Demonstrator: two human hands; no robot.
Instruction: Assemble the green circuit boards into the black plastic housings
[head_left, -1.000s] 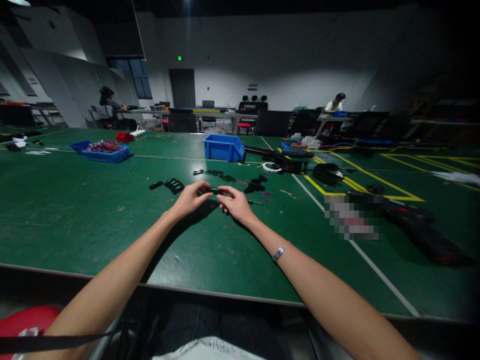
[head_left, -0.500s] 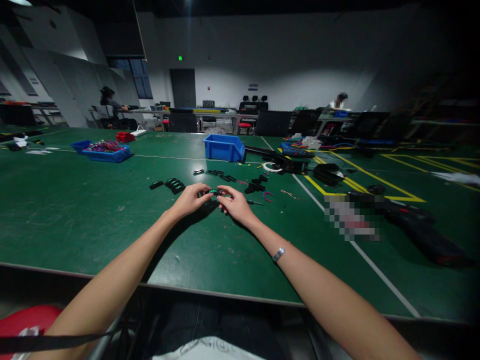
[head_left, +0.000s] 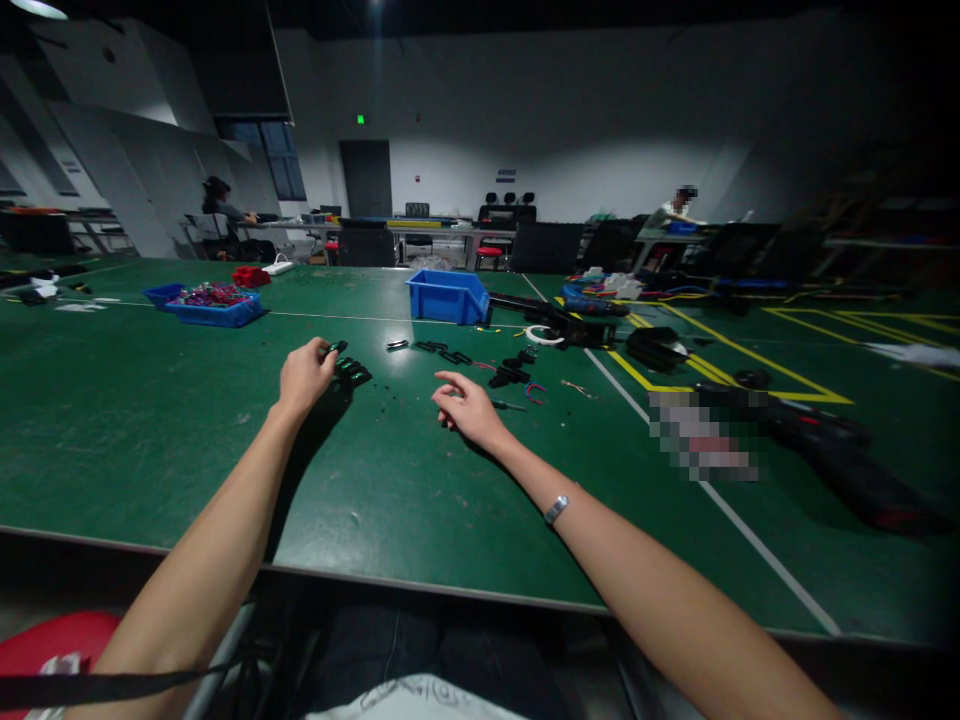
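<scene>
My left hand (head_left: pixel 304 374) pinches a small black part with a green circuit board (head_left: pixel 337 348) at the left of the work area. Just under and beside it lies a row of similar black-and-green parts (head_left: pixel 354 371). My right hand (head_left: pixel 466 410) rests over the table in the middle, index finger stretched out and the other fingers curled. From behind it sticks out the thin shaft of a screwdriver (head_left: pixel 510 405); its handle seems tucked in the curled fingers, mostly hidden.
Black frames (head_left: pixel 444 351), a shiny metal piece (head_left: pixel 397 344) and dark parts with wires (head_left: pixel 511 372) lie beyond my hands. Farther back are a blue bin (head_left: pixel 448 297) and a blue tray (head_left: pixel 218 313) of small parts. A black power tool (head_left: pixel 840 455) lies right.
My left hand has moved left with the black-and-green part, from between both hands to the row of similar parts. My right hand has let go of that part and stayed in place.
</scene>
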